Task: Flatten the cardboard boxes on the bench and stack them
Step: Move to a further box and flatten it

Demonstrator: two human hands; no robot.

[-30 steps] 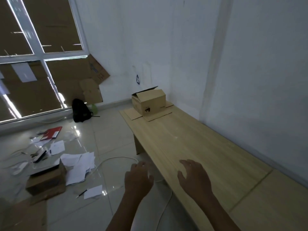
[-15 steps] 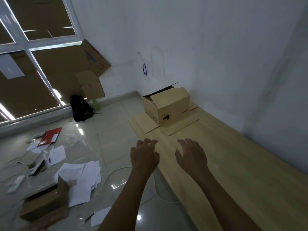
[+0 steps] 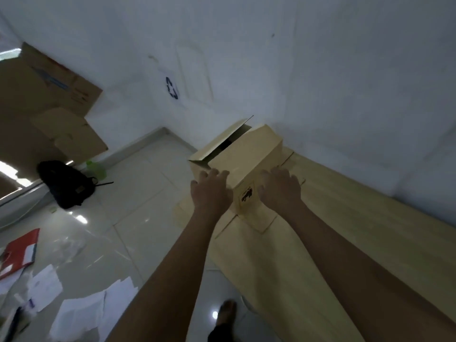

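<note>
Cardboard box [image 3: 249, 154] under left hand [image 3: 211, 191], right hand [image 3: 280, 188].

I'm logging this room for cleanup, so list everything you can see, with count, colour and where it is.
box: one, tan, upright on flat cardboard at the bench's far end, top flap partly open
flat cardboard: tan, count unclear, under the box
bench: one, light wood, along the right wall
big cardboard sheets: brown, count unclear, leaning at far left
backpack: one, black, on the floor
bottle: one, green, behind the backpack
folder: one, red, floor at left
papers: several, white, scattered on the floor
recycling sign: one, blue, on the wall
left hand: on the box's near left side
right hand: on its near right side
</note>
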